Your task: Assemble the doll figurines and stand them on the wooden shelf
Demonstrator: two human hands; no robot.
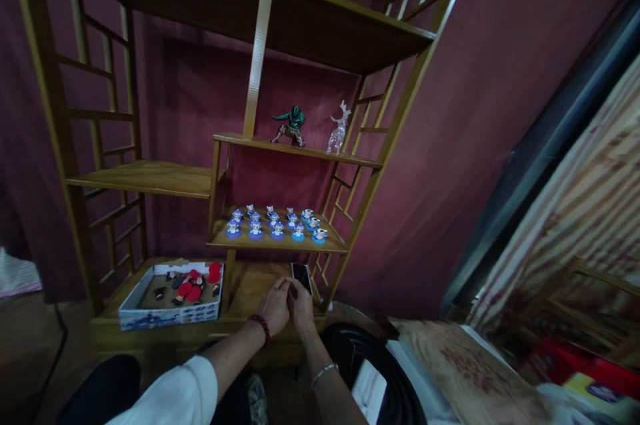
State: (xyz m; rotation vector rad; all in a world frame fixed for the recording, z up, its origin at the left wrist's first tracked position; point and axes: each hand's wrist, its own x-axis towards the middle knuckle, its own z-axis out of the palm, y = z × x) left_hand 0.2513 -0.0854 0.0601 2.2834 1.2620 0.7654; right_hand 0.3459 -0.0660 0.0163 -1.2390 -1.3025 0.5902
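Note:
Both hands meet over the lower shelf board [249, 278], fingertips together. My left hand [275, 305], with a dark red bead bracelet at the wrist, has its fingers closed against my right hand [301, 305]. A silver bracelet circles the right wrist. Whatever the fingers may hold is hidden between them. Just behind the right hand lies a dark rectangular object like a phone [301, 272], partly covered. Above the hands, several small purple and blue figurines [277, 230] stand in rows on a raised shelf [230, 242].
A shallow open box [171, 319] with red and black pieces [185, 288] sits at left. On a higher shelf stand a green figure [294, 119] and a clear deer figurine [339, 128]. Shelf posts rise at both sides. A round black object [400, 378] is at lower right.

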